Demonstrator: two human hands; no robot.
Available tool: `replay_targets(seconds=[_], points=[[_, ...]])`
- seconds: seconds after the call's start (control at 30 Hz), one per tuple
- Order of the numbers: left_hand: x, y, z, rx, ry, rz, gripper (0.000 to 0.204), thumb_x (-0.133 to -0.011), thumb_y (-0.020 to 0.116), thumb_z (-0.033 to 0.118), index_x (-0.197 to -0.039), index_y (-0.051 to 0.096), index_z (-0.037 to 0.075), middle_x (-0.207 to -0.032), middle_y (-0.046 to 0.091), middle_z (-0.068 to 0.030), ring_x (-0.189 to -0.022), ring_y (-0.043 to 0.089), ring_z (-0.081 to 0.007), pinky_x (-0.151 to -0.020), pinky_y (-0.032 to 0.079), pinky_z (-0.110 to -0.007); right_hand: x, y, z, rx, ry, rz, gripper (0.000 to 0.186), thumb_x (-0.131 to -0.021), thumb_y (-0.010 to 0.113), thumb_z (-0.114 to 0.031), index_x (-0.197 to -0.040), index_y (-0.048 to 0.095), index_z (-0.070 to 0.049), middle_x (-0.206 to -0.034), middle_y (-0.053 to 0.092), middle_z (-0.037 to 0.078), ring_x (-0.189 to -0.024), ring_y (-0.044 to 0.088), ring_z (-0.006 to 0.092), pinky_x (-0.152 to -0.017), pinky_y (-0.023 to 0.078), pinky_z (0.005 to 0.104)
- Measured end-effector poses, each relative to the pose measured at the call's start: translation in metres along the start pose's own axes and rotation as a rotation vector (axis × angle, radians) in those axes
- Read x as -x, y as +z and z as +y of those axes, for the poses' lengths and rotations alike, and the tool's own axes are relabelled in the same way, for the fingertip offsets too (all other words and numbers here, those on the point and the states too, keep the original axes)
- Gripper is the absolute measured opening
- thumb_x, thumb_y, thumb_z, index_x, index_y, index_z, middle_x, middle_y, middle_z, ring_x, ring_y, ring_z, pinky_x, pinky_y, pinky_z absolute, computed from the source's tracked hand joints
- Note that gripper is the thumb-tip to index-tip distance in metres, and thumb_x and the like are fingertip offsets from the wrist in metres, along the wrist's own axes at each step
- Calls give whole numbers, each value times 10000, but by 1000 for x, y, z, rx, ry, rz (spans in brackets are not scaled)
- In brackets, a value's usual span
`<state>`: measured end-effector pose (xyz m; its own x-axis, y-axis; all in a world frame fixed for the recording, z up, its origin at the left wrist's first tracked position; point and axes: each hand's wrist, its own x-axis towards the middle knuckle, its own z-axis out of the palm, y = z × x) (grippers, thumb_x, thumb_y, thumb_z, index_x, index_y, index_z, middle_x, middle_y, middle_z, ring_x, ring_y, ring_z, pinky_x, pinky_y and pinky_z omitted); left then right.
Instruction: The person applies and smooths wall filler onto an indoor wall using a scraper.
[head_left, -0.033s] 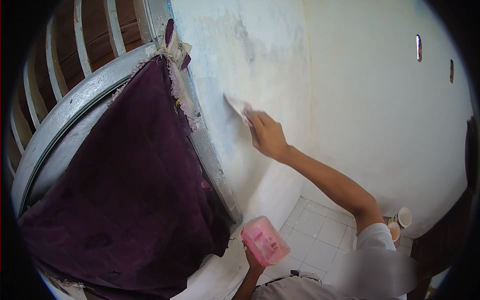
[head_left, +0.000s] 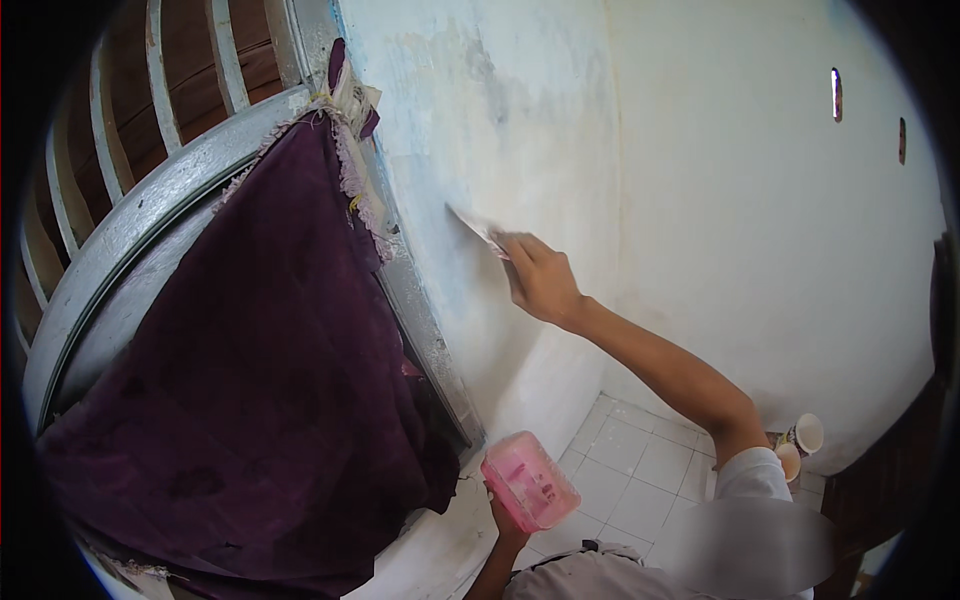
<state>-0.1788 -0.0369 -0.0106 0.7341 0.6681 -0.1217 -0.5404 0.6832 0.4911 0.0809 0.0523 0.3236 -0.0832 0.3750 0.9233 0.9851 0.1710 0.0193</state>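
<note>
My right hand (head_left: 543, 278) grips a putty knife (head_left: 478, 229), its blade edge against the patchy white and pale blue wall (head_left: 520, 130). The fingers wrap round the handle, which they mostly hide. Lower down, my left hand (head_left: 508, 520) holds a pink translucent plastic container (head_left: 530, 482) by its side. That container is tilted with its open top towards me, and darker pink marks and some whitish residue show inside. Grey smears and blue stains lie on the wall above the blade.
On the left a dark purple cloth (head_left: 270, 350) hangs tied over a grey frame (head_left: 150, 200) with bars above it. Two pale cups (head_left: 806, 433) stand by the right wall on the white tiled floor (head_left: 635, 505). Small slots pierce the right wall.
My right hand and the putty knife have moved slightly down along the wall. My left hand and the pink container stay where they were.
</note>
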Motion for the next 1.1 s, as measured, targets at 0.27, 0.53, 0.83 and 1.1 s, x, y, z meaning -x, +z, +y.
replay_targets(seconds=[0.27,0.53,0.83,1.1], points=[[-1,0,-4,52,18,9,719,-1029,331,690,-1538,384,185,-1474,502,-76,-1371,498,-331,-1122,428,-588,-173,-76,91,117,242,330,223,-972,542,-139,-1153,652,-68,-838,686,248,-810,661,472,-716,515,553],[-1,-4,-9,23,67,5,696,-1032,345,674,-1540,387,200,-1482,498,-75,-1377,493,-326,-1124,433,-577,-100,19,17,178,42,328,437,-876,634,-56,-1308,626,-126,-1132,680,146,-976,667,345,-752,560,470],[-2,-25,-15,46,-44,7,696,-1035,355,661,-1503,426,151,-1428,542,-85,-1326,543,-329,-1107,454,-577,93,16,10,54,45,-22,564,-883,626,-38,-1437,566,-118,-1296,661,138,-1185,663,295,-827,611,401],[11,-22,-6,24,-112,-39,711,-1033,361,646,-1552,367,161,-1493,495,-93,-1371,511,-331,-1127,441,-567,-89,-10,64,176,313,119,324,-892,611,-117,-1191,685,-18,-831,722,219,-742,702,416,-701,559,512]])
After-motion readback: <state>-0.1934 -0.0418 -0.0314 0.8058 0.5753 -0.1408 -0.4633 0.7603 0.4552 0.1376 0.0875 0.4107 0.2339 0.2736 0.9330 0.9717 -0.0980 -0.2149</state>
